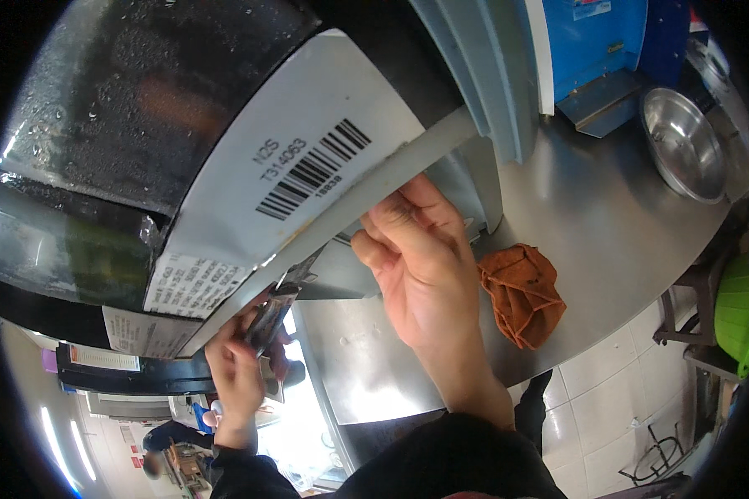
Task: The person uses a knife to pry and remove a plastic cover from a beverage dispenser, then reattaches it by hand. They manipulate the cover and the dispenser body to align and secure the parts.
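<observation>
A large appliance panel [308, 108], white-labelled with a barcode, leans across the upper left, its grey lower edge [341, 216] running diagonally. My right hand [429, 274] is closed at that edge, its curled fingers touching it; the fingertips are partly hidden. Lower along the same edge, my left hand [240, 366] grips a dark-handled tool [272, 318] with a thin metal end reaching under the panel. The exact kind of tool is unclear. Beside my right wrist a crumpled rust-brown cloth [523, 295] lies on the steel counter [591, 224].
A steel bowl [682, 145] stands at the counter's far right, near a blue machine [595, 50] with a metal ledge. Below the counter's curved edge are a tiled floor [599, 391] and a green plastic item [736, 316]. Another person [171, 437] is far off at lower left.
</observation>
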A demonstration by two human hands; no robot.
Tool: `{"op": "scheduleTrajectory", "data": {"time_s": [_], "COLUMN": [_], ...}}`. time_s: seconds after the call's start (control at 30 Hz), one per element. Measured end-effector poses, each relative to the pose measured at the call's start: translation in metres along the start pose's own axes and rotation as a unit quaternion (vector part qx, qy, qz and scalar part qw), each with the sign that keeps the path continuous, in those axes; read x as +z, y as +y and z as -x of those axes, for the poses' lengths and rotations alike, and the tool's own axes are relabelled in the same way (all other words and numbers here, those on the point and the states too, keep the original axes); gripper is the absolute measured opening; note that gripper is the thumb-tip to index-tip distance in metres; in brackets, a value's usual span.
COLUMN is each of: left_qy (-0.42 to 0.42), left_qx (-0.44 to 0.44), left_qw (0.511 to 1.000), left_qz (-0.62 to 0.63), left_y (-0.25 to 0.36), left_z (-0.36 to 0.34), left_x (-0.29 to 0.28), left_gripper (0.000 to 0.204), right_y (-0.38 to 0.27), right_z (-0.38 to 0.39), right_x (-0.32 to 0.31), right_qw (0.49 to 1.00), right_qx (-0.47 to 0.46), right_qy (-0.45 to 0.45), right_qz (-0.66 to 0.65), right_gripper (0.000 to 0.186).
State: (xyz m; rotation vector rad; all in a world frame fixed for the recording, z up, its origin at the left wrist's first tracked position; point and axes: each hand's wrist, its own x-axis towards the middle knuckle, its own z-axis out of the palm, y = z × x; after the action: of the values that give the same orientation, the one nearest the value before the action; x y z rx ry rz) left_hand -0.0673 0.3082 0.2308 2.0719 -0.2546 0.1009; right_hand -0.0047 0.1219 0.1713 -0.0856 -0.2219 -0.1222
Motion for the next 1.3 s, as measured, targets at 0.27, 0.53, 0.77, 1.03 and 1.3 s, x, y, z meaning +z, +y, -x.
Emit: {"op": "scheduleTrajectory", "data": {"time_s": [0.27, 0.53, 0.77, 1.03, 1.3], "left_qy": [-0.124, -0.045, 0.048, 0.123, 0.088], "left_qx": [-0.308, -0.190, -0.073, 0.089, 0.173], "left_qw": [0.897, 0.976, 0.992, 0.926, 0.888], "left_qz": [0.292, 0.094, -0.094, -0.345, -0.417], "left_y": [0.006, 0.026, 0.023, 0.028, 0.023], "left_z": [-0.012, -0.008, 0.007, 0.020, 0.011], "left_x": [-0.023, -0.011, 0.003, 0.008, 0.016], "left_gripper": [0.045, 0.041, 0.036, 0.038, 0.029], "right_y": [-0.008, -0.006, -0.020, -0.012, -0.010], "right_z": [-0.001, -0.003, 0.014, 0.007, 0.006], "right_x": [-0.006, -0.005, 0.002, 0.002, 0.002], "right_qw": [0.999, 0.996, 0.996, 0.970, 0.990], "right_qx": [0.047, 0.079, 0.011, -0.124, -0.060], "right_qy": [-0.018, -0.031, 0.062, 0.032, 0.050], "right_qz": [0.013, -0.017, 0.066, 0.205, 0.117], "right_gripper": [0.018, 0.015, 0.022, 0.020, 0.020]}}
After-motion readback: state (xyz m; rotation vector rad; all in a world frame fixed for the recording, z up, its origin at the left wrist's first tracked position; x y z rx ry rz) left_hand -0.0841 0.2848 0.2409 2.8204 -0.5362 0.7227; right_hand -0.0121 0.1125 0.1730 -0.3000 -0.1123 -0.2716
